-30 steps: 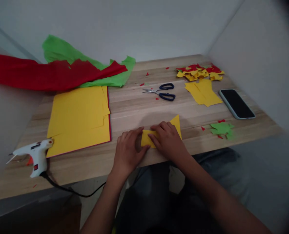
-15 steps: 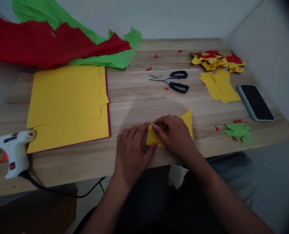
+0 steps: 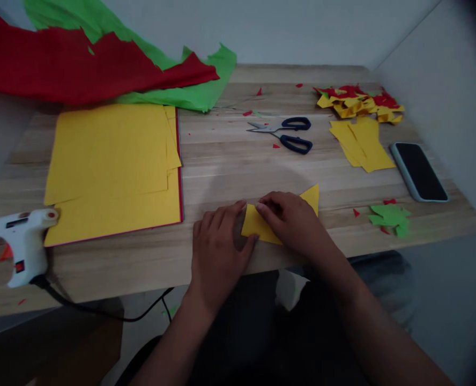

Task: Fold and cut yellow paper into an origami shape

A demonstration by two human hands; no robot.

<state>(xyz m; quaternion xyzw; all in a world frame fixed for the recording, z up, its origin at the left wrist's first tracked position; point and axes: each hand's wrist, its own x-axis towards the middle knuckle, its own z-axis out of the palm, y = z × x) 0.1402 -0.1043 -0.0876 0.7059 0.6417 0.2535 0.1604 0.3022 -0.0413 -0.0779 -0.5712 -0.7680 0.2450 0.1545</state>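
Note:
A small folded piece of yellow paper (image 3: 258, 225) lies flat near the front edge of the wooden table (image 3: 222, 166). My left hand (image 3: 217, 249) rests on its left end with the fingers pressing down. My right hand (image 3: 296, 222) covers its middle and right part, fingertips pushing on the fold. A pointed yellow corner (image 3: 312, 195) sticks out past my right hand. Both hands hold the piece against the tabletop.
A stack of yellow sheets (image 3: 113, 166) lies at the left, with red (image 3: 73, 67) and green (image 3: 181, 88) crepe paper behind. A white glue gun (image 3: 19, 244) with a cord sits front left. Scissors (image 3: 286, 134), yellow strips (image 3: 362, 145), mixed scraps (image 3: 358, 102), a phone (image 3: 419, 171) and green bits (image 3: 391, 217) lie right.
The camera has tipped down and closer since the earliest frame. My hands have stayed on the yellow piece, with the right fingers sliding slightly along the fold.

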